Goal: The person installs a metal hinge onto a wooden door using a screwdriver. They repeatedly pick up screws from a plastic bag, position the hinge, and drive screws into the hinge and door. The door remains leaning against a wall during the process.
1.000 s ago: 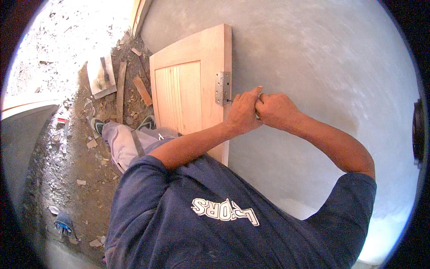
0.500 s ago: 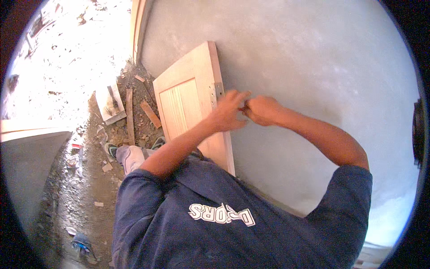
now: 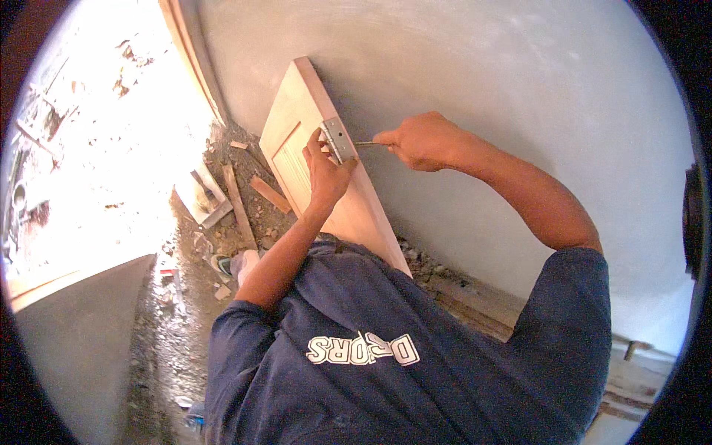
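A pale wooden door stands on its side edge, with a recessed panel on its face. On its upward narrow edge lies a metal hinge with dark screw holes. My left hand grips the hinge, thumb at its near end and fingers along the knuckle side. In my right fist is what looks like a screwdriver; its thin metal shaft points left and its tip reaches the hinge or just behind it. The handle is hidden in the fist.
A grey plastered wall rises behind the door. Wood scraps and a trowel-like tool lie on the dirt floor at left. A wooden frame post borders the bright doorway. A grey panel stands lower left.
My hands, which were close together above the door, have moved apart. My left hand has come onto the hinge, and my right hand now points the metal shaft at it. The view has shifted.
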{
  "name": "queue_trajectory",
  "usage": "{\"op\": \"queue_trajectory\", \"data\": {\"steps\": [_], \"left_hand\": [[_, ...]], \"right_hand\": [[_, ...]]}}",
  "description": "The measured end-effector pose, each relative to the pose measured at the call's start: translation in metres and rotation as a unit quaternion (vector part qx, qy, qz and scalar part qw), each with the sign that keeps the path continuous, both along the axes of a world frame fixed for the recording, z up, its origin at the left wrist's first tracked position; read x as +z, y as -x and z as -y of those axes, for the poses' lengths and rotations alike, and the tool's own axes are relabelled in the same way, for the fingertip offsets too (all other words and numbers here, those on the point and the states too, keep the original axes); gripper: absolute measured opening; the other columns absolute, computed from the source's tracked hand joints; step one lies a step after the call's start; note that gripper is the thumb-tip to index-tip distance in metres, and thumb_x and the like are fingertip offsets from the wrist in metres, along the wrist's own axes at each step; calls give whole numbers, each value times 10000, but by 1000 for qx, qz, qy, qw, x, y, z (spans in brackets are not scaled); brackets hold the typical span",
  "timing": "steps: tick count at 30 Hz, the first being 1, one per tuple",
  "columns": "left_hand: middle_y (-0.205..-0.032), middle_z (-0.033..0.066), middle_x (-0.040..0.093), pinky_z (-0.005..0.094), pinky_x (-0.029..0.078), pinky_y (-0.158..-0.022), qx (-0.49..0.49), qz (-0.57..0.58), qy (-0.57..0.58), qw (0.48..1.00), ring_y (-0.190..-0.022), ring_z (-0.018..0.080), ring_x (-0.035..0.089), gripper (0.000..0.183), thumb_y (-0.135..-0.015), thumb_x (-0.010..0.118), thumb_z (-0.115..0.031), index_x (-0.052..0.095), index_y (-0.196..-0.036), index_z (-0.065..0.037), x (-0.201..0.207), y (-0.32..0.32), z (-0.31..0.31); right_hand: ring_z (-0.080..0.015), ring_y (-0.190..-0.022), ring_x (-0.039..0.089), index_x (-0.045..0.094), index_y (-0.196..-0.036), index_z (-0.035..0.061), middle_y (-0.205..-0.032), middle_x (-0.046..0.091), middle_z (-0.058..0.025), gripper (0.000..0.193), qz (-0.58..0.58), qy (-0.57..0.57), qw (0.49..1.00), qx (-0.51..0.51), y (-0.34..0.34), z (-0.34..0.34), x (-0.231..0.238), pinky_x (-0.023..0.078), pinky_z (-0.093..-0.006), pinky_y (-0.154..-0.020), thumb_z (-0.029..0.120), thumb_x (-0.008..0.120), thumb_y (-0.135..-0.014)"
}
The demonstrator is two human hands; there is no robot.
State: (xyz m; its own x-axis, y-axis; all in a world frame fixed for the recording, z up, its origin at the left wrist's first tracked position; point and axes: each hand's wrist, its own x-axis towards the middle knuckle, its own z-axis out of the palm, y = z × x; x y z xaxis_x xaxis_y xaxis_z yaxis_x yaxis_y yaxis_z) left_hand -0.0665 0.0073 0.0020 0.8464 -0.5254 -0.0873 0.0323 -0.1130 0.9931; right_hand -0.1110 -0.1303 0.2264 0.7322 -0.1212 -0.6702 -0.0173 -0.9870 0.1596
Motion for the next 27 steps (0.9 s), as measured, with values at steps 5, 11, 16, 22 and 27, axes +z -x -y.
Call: {"op": "queue_trajectory", "data": {"steps": [5,11,16,22,27], "left_hand": [[-1347,227,350,440,521,-960,-12,42,-20,999,-1177,354,535,892,-835,760,-83,211,-1535,-20,-1,4,6],[-1402,220,309,448,503,-988,-49,66,-35,996,-1203,332,521,853,-924,713,-129,160,-1564,-19,-4,0,5],[-1480,209,295,449,475,-1031,-96,-16,-33,995,-1268,324,480,936,-861,742,-60,143,-1579,-46,4,-9,-4],[-1446,203,390,430,480,-992,-94,-138,8,986,-1243,295,517,846,-864,703,-58,200,-1544,-42,15,-14,-5],[-1358,198,498,425,495,-954,-108,-75,25,991,-1158,281,569,751,-889,704,-105,271,-1497,-17,3,-21,-12]], "right_hand": [[-393,-907,700,610,-1361,237,-1032,739,-150,358,164,-125,970,-132,47,9,-23,545,-531,-815,300,517,-1021],[-373,-926,707,610,-1353,190,-1063,741,-130,354,269,-209,899,-275,102,6,-59,547,-521,-830,287,535,-1021],[-362,-952,707,617,-1346,161,-1094,741,-115,354,251,-230,877,-340,126,2,-74,543,-503,-861,270,545,-1017],[-359,-1012,694,630,-1340,170,-1121,739,-110,350,299,-292,837,-354,134,1,-105,530,-490,-895,264,539,-1014],[-366,-997,691,629,-1339,177,-1100,738,-118,352,251,-274,869,-327,116,-4,-81,524,-501,-899,265,531,-1013]]}}
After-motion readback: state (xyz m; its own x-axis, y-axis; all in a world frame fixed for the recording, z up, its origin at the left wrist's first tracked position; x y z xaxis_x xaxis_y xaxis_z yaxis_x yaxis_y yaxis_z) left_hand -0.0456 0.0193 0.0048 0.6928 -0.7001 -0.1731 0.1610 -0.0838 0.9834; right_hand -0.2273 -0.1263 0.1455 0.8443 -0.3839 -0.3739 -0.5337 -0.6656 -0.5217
